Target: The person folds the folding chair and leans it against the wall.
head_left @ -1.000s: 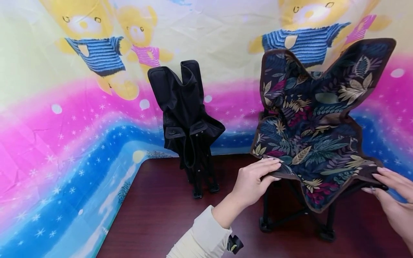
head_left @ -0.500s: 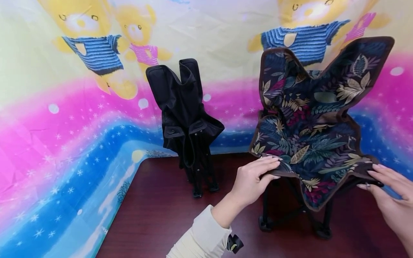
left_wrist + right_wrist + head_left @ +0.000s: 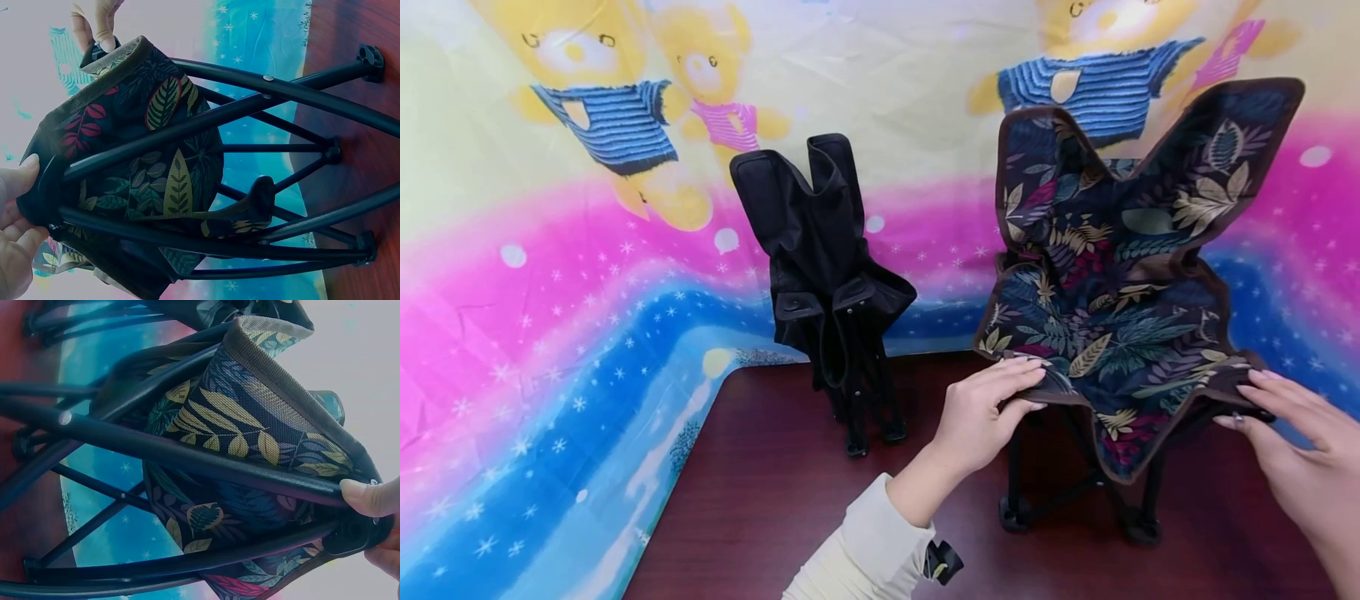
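A folding chair (image 3: 1112,333) with dark leaf-print fabric and black tube legs stands on the table at the right, its seat sagging between the two front corners. My left hand (image 3: 981,412) pinches the left front seat corner, fingers above and thumb below. At the right front corner, my right hand (image 3: 1296,442) holds the fabric over the frame end in the same way. In the left wrist view, the thumb presses a black corner pocket (image 3: 42,187) where two tubes meet. The right wrist view shows the other thumb on a tube end (image 3: 328,490) beside the corner.
A black folding chair (image 3: 820,225), folded narrow, stands upright to the left on the dark red wooden table (image 3: 752,500). Behind both hangs a printed bear backdrop (image 3: 925,100). A small black object (image 3: 943,562) sits at the left sleeve cuff.
My right hand has moved a little to the left with its corner. The two front corners and front legs stand slightly closer together. The whole view has shifted slightly.
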The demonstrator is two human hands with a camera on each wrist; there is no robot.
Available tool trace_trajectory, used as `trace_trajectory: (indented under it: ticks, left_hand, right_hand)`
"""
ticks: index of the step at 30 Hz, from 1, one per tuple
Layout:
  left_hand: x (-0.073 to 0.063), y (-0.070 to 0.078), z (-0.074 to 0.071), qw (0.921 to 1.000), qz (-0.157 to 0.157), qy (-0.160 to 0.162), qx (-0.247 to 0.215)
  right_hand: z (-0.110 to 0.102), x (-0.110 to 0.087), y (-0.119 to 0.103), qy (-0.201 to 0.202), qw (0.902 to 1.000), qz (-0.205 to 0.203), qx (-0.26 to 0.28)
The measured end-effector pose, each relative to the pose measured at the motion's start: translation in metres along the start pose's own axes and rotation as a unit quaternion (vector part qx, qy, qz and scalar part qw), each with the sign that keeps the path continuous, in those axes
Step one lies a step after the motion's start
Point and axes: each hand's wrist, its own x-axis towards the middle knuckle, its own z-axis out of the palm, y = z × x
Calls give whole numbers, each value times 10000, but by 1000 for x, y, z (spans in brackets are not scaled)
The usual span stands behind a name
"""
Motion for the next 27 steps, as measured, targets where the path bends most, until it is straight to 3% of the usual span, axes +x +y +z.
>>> trace_trajectory:
  ticks: [12,22,27]
  left_hand:
    - [2,2,2,9999,31,101,17]
    - [4,2,0,9999,52,107,31]
    - [6,2,-1,9999,55,146,5]
  right_hand:
    - [3,2,-15,79,9984,241,-498]
    - [8,3,-13,466,9977,-190,-448]
    - [10,3,-17,505,9956,-244,-757]
